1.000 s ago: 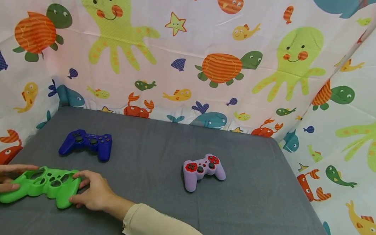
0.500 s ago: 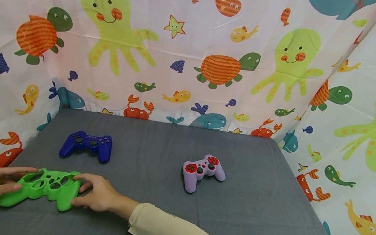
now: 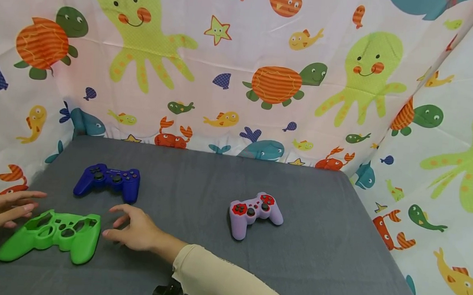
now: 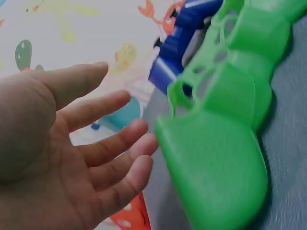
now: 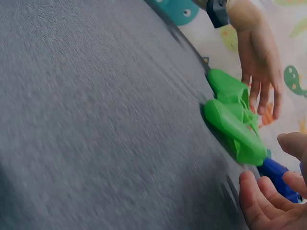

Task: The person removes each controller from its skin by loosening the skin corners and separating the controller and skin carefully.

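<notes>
A green silicone controller cover (image 3: 56,240), with cut-out holes and nothing inside, lies on the grey cloth at the front left. My left hand (image 3: 6,213) hovers at its left end, fingers spread and holding nothing; in the left wrist view that hand (image 4: 86,148) is beside the cover's grip (image 4: 216,167). Off the cover's right end, my right hand (image 3: 137,229) hangs with loosely bent fingers and a gap to the cover. The right wrist view has the right fingers (image 5: 259,201) apart, with the green cover (image 5: 230,120) beyond them.
Behind the cover lies a blue game controller (image 3: 108,181). A lilac controller (image 3: 255,214) with red button areas rests right of the middle. The grey-covered table (image 3: 315,258) is bordered at the back and sides by a curtain (image 3: 241,49) printed with sea animals.
Both hands have let go of the green cover and drawn away, the left up and left, the right up and to the right. The cover stays on the table in nearly the same place.
</notes>
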The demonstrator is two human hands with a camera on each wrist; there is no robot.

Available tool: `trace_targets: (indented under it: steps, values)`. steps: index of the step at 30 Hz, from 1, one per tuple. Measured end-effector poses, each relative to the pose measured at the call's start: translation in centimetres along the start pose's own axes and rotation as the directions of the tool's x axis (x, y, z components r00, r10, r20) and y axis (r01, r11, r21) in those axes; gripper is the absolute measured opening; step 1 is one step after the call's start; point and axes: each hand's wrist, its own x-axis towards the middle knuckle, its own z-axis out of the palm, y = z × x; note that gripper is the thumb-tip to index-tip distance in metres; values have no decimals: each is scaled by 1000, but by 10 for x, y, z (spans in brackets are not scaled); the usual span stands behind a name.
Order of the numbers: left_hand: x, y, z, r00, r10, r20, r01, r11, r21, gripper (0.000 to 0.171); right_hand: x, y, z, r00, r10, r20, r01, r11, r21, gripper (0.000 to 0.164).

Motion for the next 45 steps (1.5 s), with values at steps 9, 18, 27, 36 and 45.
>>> trace_targets:
  steps: [9,18,27,36,45]
  values:
    - [7,63,-8,994,103,-20,-104,994,-41,66,11,-1,-25,993,-45,-112,37,997,-73,49]
    - [35,77,-12,996,82,34,-77,987,-144,76,29,6,-44,973,-7,-232,-13,996,-85,56]
    - [58,80,-12,982,178,59,-164,968,-188,73,43,6,-53,971,0,-241,-6,1000,-25,71]
    - [61,71,-10,974,198,110,-186,976,-109,76,51,4,-44,957,52,-287,-74,995,-67,76]
    - [65,55,-5,968,228,105,-213,968,-135,74,52,11,-39,968,59,-243,-77,995,-66,76]
